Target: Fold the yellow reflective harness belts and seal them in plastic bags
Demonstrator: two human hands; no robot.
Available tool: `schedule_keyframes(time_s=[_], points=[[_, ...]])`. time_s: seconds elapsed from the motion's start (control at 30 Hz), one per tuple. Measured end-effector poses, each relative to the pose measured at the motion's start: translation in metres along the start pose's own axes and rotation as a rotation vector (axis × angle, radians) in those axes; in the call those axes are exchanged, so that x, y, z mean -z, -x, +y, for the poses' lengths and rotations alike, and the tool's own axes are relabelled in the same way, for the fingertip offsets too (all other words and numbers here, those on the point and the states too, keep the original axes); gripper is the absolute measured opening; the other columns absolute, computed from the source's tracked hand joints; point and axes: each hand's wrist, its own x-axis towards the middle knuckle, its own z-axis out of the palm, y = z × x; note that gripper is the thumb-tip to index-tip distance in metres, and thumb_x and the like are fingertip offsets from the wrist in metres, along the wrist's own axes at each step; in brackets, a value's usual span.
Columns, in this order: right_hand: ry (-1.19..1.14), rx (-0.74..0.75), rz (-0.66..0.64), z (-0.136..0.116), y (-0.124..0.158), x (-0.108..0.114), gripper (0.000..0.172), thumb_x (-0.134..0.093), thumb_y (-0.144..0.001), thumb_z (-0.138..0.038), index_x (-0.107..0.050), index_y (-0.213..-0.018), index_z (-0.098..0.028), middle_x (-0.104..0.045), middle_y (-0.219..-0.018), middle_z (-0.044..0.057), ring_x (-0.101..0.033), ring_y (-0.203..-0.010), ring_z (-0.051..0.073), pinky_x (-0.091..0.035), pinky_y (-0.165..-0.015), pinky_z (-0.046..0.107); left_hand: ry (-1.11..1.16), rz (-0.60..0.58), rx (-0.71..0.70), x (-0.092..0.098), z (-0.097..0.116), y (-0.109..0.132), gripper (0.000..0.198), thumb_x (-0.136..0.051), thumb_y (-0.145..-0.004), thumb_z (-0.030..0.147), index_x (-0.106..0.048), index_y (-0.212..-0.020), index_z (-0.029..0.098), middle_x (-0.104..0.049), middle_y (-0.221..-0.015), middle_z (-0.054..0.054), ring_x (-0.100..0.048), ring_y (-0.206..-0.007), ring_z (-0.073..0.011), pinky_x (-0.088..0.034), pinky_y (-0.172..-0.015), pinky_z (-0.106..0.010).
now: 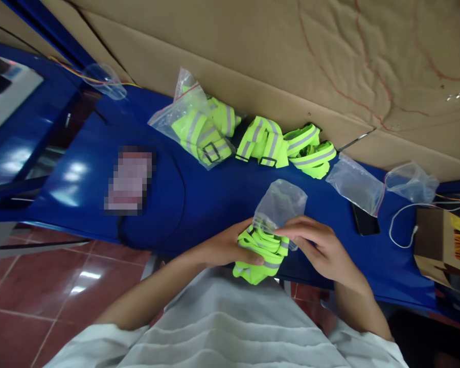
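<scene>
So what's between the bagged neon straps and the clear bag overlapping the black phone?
The head view shows a folded strap bundle with black buckles, then a looped strap bundle nearer the clear bag.

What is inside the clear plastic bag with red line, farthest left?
Folded neon-yellow webbing with grey stripes and a black rectangular buckle show through; the folds' undersides are covered.

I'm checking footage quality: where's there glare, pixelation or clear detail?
Head view: white glare on the glossy blue tabletop and red tiled floor; head view: coarse pixelation over a pinkish rectangular item; head view: neon-yellow grey-striped strap bundle fairly clear.
</scene>
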Motion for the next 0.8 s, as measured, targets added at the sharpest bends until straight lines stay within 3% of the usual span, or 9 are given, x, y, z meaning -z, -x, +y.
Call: schedule_keyframes(time_s=[0.23,0.4,0.5,0.57,0.7,0.8], points=[[0.383,0.088,0.137,-0.013,0.011,-0.033,0.057,-0.056,-0.100,0.003,-0.062,-0.149,-0.026,-0.069,-0.119,0.007,-0.065,-0.108,0.017,-0.054,-0.093,0.032,-0.054,0.234,-0.187,0.008,0.006,0.001,0.079,-0.098,-0.068,0.033,-0.060,-0.135,0.017,-0.075,-0.127,-0.011,-0.071,-0.119,-0.0289,-0.056,-0.104,-0.038],[0.545,0.056,0.382,-0.003,0.011,-0.047,0.055,-0.061,-0.096,0.004,-0.065,-0.143,-0.024,-0.071,-0.117,0.008,-0.067,-0.106,0.019,-0.054,-0.093,0.036,-0.190,0.014,-0.061,0.010,0.002,0.010,0.093,-0.097,-0.066,0.028,-0.052,-0.147,0.022,-0.072,-0.131,-0.010,-0.071,-0.116,-0.0267,-0.057,-0.098,-0.037],[0.704,0.071,0.349,0.000,0.009,-0.043,0.051,-0.063,-0.096,0.004,-0.066,-0.141,-0.020,-0.072,-0.116,0.009,-0.067,-0.106,0.021,-0.052,-0.091,0.037,-0.421,-0.064,-0.035,0.006,0.003,0.021,0.093,-0.093,-0.072,0.029,-0.049,-0.155,0.031,-0.073,-0.131,-0.006,-0.071,-0.115,-0.0247,-0.055,-0.099,-0.035],[0.725,0.081,0.317,-0.003,0.008,-0.040,0.049,-0.063,-0.097,0.002,-0.066,-0.141,-0.019,-0.072,-0.115,0.009,-0.066,-0.105,0.021,-0.051,-0.091,0.038,-0.569,-0.050,-0.019,0.001,0.006,0.027,0.099,-0.091,-0.076,0.033,-0.042,-0.162,0.037,-0.075,-0.130,-0.003,-0.073,-0.112,-0.0247,-0.055,-0.099,-0.035],[0.432,0.033,0.203,-0.010,0.003,-0.036,0.047,-0.060,-0.101,-0.001,-0.066,-0.141,-0.022,-0.070,-0.117,0.006,-0.066,-0.108,0.017,-0.055,-0.093,0.031,-0.786,0.096,0.025,-0.007,0.012,0.027,0.105,-0.085,-0.082,0.040,-0.027,-0.170,0.039,-0.074,-0.137,-0.005,-0.073,-0.116,-0.0303,-0.054,-0.101,-0.041],[0.316,0.012,0.148,-0.010,-0.002,-0.037,0.045,-0.058,-0.103,-0.003,-0.065,-0.141,-0.025,-0.070,-0.120,0.005,-0.065,-0.112,0.015,-0.056,-0.095,0.028,-0.805,0.113,-0.024,-0.007,0.012,0.020,0.103,-0.081,-0.085,0.034,-0.024,-0.171,0.040,-0.069,-0.147,-0.004,-0.070,-0.125,-0.0317,-0.050,-0.111,-0.045]])
